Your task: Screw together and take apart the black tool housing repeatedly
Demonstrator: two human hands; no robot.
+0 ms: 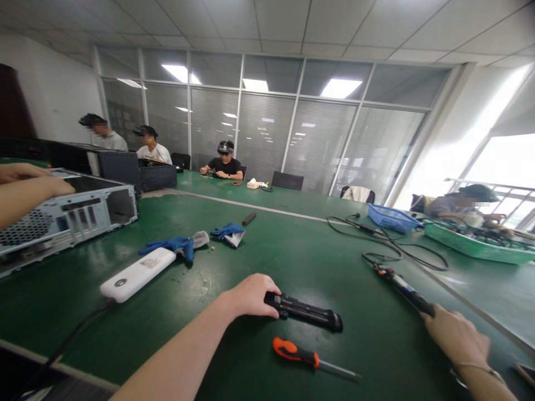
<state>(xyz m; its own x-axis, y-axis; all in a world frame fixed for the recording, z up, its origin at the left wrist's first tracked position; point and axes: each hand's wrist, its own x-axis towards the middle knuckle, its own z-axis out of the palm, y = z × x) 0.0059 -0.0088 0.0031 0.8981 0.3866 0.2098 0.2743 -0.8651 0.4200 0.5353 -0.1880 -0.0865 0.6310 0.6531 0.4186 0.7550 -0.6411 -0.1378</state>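
My left hand (251, 295) rests on the green table (317, 262), fingers closed round one end of a black ribbed handle-shaped tool (307, 313) that lies flat. My right hand (455, 336), a thin bracelet on its wrist, is closed round the rear end of a slim black tool with a red collar (402, 287). That tool points away from me, and a black cord (393, 245) runs from its tip area across the table. An orange-handled screwdriver (311, 359) lies loose just in front of the black tool.
A white power bank (136, 274) with a cable, blue gloves (178, 245) and an open computer case (62, 214) under another person's arms (29, 192) are on the left. A blue basket (393, 218) and a green tray (476, 245) stand on the right. Several people sit around the table.
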